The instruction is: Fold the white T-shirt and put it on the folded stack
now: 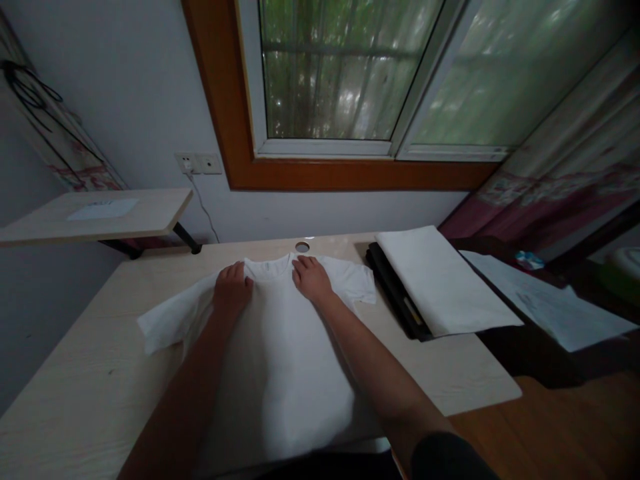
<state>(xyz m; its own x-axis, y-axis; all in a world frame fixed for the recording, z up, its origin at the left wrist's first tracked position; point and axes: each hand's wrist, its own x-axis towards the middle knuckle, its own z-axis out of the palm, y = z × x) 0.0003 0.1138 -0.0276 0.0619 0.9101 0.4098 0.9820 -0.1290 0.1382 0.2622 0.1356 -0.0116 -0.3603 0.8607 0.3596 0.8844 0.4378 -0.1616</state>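
Note:
A white T-shirt [285,360] lies spread on the light wooden desk, its neckline toward the wall and its sleeves out to both sides. On the shoulder left of the collar rests my left hand [233,288], palm down, fingers bent over the cloth and thumb apart. My right hand [311,277] lies flat on the other shoulder, just right of the collar, with its fingers a little spread. Neither hand shows a fold of cloth pinched in it. My forearms cover parts of the shirt's sides, and its lower end reaches the near edge by my body.
The desk [100,360] has a round cable hole [303,247] at the back. A raised shelf [150,207] stands left. To the right, a large white sheet [445,280] lies over a black case [400,293]; more paper [550,300] lies beyond. A window [330,73] is ahead.

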